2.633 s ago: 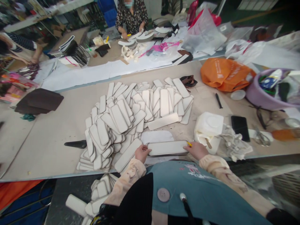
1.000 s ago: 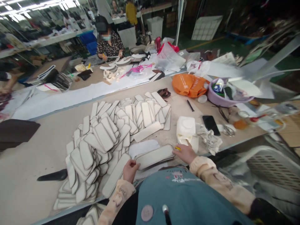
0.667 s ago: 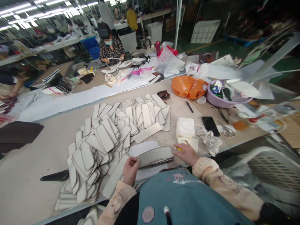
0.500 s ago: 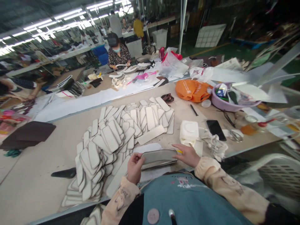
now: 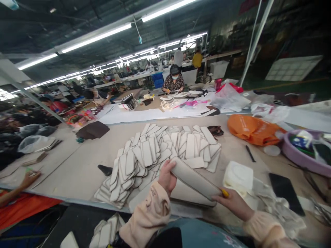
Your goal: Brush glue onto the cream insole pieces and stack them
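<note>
I hold a long white padded piece (image 5: 193,179) with rounded ends, lifted off the table and tilted down to the right. My left hand (image 5: 167,175) is closed on its upper left end. My right hand (image 5: 231,203) grips its lower right end and also has a small yellow thing (image 5: 225,193) pinched in its fingers. A second white piece (image 5: 184,195) lies flat just beneath. A big heap of similar white pieces (image 5: 155,155) is spread over the beige table (image 5: 77,165) beyond my hands.
A white square tub (image 5: 238,176), crumpled white cloth (image 5: 274,203) and a black phone (image 5: 286,193) sit to my right. An orange bag (image 5: 252,129) and purple basin (image 5: 305,156) lie further right. More pieces (image 5: 106,232) are stacked below the table edge. Other people work at the far tables.
Both hands have lifted the white piece off the table and tilted it, left end up. My head has risen, showing more of the hall.
</note>
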Tool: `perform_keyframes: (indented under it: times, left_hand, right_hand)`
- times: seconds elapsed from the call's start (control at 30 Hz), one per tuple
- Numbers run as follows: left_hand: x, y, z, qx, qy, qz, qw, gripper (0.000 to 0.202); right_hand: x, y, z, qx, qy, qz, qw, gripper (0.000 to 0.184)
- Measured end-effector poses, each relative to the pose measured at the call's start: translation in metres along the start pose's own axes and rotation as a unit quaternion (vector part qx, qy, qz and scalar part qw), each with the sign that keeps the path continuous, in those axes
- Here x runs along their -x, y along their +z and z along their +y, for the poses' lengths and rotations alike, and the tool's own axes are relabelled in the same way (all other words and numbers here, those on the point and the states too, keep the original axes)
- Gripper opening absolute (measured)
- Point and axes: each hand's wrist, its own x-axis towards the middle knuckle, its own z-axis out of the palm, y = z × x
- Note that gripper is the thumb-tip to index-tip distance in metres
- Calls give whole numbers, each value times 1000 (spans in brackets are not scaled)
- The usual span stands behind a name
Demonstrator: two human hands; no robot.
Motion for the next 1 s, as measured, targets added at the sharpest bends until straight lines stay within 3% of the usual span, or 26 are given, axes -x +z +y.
perform_keyframes:
  times: [0.13,0.2,0.3,0.47,0.8,1.0]
  left_hand:
    - [-10,-3,-1,74,3,67,995,18]
    - [-11,-7,-6,94,-9,64,993,19]
    - [-10,-14,-18,102,-22,41,994,33]
    - [-8,-23,-32,118,-14,55,991,46]
    - [-7,-25,-19,149,-14,53,987,47]
    - [-11,-27,-9,135,-33,93,986,42]
  right_hand:
    - [-2,-13,-21,-121,9,-32,992,36]
    - [-5,-19,-31,-148,21,-32,988,36]
    - [-8,-27,-38,-137,36,-33,989,37]
    - [-9,-35,-42,-85,46,-24,995,35]
    - [-12,-33,-55,-127,55,-15,990,36]
    - [-18,-30,-64,-153,53,4,987,32]
